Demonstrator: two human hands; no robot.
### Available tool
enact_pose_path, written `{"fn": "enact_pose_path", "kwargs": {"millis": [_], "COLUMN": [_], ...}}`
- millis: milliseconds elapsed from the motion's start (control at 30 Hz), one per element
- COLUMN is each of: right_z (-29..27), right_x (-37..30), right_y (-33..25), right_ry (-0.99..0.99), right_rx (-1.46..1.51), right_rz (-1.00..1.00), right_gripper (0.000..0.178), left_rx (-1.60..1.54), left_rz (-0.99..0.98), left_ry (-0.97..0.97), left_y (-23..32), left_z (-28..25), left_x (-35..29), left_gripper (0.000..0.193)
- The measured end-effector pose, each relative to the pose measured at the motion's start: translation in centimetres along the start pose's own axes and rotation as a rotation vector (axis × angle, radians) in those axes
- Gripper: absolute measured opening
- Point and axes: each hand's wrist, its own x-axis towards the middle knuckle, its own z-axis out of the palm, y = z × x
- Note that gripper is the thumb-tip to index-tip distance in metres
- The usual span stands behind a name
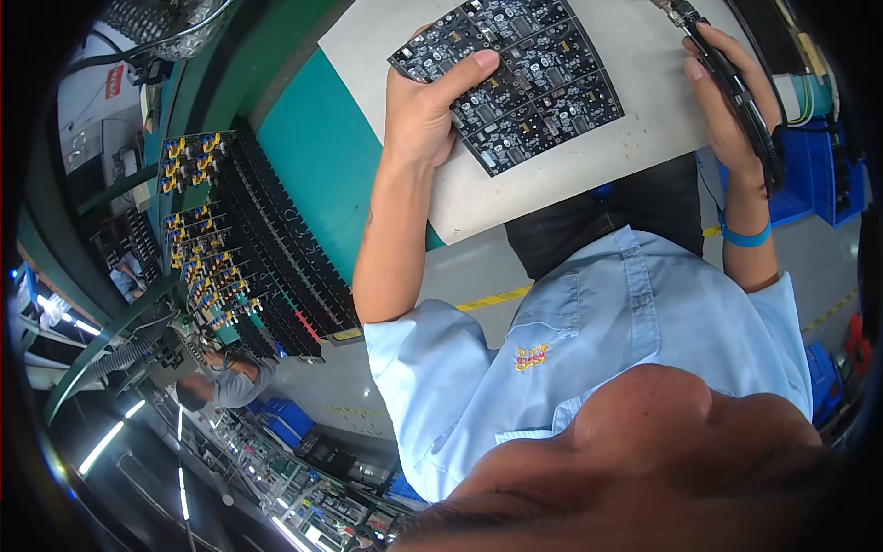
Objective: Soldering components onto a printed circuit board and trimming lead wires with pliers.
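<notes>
My left hand (425,110) grips the left edge of a black circuit board panel (543,87), its thumb lying over the top face. The panel is divided into several like sections crowded with small components. It is held tilted over a pale sheet (515,198) on the worktop. To the right, the fingers of my right hand (727,115) wrap round a long black hand tool (747,110) with a metal nose (679,11). That nose reaches the top rim of the picture, apart from the panel; its exact kind is unclear.
A green mat (308,138) lies under the sheet. At the left stand black slotted racks (276,230) with several boards bearing yellow parts (207,267). Blue bins (809,175) and cables are at the right. Another person (235,382) works at the lower left.
</notes>
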Motion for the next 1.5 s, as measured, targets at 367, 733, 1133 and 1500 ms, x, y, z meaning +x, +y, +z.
{"fn": "enact_pose_path", "kwargs": {"millis": [367,733,1133,1500], "right_z": [-1.4,-1.6,-1.9,-2.3], "right_x": [-0.1,-0.9,-1.7,-0.6], "right_y": [1.0,2.9,3.0,3.5], "right_ry": [0.002,0.081,0.146,0.265], "right_rx": [0.003,0.043,0.125,0.066], "right_rz": [0.024,0.178,0.202,0.367], "right_gripper": [0.039,0.037,0.037,0.039], "left_rx": [0.109,0.091,0.114,0.021], "left_rz": [-0.011,-0.012,-0.003,-0.021], "left_ry": [0.015,0.051,0.054,0.020], "left_y": [1.0,0.1,-0.7,-1.4], "left_z": [2.5,3.6,4.1,1.0], "left_x": [-0.7,-0.6,-1.2,-1.1], "left_gripper": [0.029,0.027,0.026,0.026]}}
